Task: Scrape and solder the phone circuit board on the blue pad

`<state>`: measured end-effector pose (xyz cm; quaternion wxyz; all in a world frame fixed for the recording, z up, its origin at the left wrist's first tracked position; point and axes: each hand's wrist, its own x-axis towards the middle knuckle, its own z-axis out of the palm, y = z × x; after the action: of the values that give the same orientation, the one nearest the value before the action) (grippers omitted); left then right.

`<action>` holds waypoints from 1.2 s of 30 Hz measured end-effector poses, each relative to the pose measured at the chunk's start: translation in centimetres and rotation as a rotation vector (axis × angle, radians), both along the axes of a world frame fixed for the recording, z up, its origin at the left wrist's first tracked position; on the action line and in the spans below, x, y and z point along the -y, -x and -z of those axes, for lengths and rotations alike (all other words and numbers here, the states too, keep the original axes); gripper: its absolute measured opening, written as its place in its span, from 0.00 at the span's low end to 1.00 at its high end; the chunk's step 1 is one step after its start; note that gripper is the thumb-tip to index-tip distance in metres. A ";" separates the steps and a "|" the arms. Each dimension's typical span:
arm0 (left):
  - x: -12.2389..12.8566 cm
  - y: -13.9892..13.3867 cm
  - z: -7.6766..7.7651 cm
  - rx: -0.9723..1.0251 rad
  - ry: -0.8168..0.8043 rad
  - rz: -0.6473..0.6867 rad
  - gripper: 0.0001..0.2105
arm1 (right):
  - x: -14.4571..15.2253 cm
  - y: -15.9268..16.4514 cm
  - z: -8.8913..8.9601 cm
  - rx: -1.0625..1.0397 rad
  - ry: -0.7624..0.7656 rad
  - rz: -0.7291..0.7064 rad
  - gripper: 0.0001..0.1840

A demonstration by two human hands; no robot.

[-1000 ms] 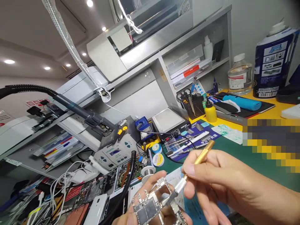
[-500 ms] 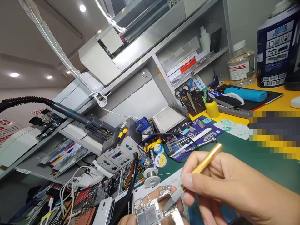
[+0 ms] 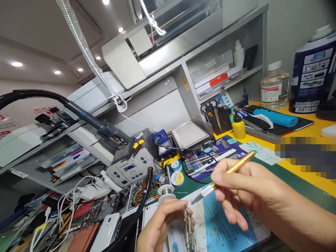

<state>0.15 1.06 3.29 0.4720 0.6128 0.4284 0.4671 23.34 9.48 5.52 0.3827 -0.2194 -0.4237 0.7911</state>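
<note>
My left hand grips a small silver phone circuit board between thumb and fingers. The board is turned edge-on, so its faces are mostly hidden. In my right hand is a craft knife with a gold handle, held like a pen. Its blade points down and left, just up and right of the board and apart from it. Beneath both hands lies a blue and white printed sheet.
A solder spool and round tins stand beyond my left hand. A black hose runs past it. Phones and cables crowd the left. Behind are a control station, a hot plate and a yellow bottle.
The board has turned from face-up to edge-on. The knife blade has come off the board and moved up, and the right hand is higher. The camera view has shifted slightly.
</note>
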 end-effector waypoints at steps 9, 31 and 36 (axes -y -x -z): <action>1.2 -0.4 -0.7 -0.462 -0.233 -0.201 0.19 | 0.7 -0.5 0.2 0.303 -0.280 0.095 0.13; 1.4 -1.4 0.0 -0.785 -0.439 -0.284 0.19 | 2.0 -0.6 0.8 0.637 -1.201 0.413 0.02; 1.3 -1.4 0.1 -0.789 -0.451 -0.288 0.19 | 2.2 -0.6 0.6 0.631 -1.209 0.390 0.03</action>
<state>1.54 -0.25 3.23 0.0590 0.7649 0.5433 0.3408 23.91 7.32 4.94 0.4312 -0.2592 -0.8323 0.2329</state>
